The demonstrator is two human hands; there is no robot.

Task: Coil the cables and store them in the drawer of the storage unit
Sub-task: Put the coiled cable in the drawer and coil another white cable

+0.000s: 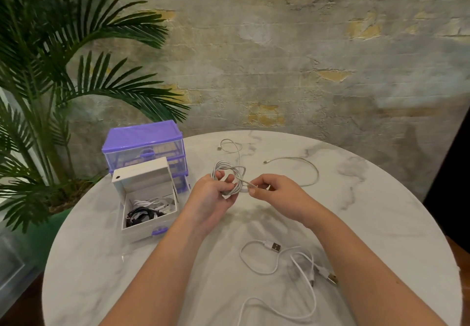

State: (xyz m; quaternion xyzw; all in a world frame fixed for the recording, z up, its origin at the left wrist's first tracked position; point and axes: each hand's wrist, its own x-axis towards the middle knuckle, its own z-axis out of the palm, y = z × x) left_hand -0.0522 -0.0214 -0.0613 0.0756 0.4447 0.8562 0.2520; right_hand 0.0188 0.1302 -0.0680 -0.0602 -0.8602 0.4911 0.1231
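Nearest the viewer, loose white USB cables (279,269) sprawl uncoiled on the round white marble counter (101,262), one with its metal plug facing up, still waiting to be wound. Above them both forearms reach in to mid-counter. Left hand (213,193) grips a bundle of white cable coil (229,178), fingers curled through and around the loops so they don't spring apart. Right hand (269,193) pinches the coil's free tail end between thumb and fingertips, just beside the bundle, probably to wrap or tuck it round the loops and lock the coil. So both hands are closed on the same cable, touching or nearly so.

To the left, a pulled-out white drawer with purple handle (150,213) sits on the counter with its top open, already holding black and white coiled cables; placed near the left hand for easy drop-in. Behind it stands the purple and clear plastic storage unit (145,145). Farther back, two thin white cables (292,168) lie loose, well apart from the hands.

Judgement: the task is partway done, one coil is being finished and several cables are left. Risk is the tail slipping and the loops loosening.

Green palm plant (63,71) stands left of the counter, against a rough plaster wall (305,58).
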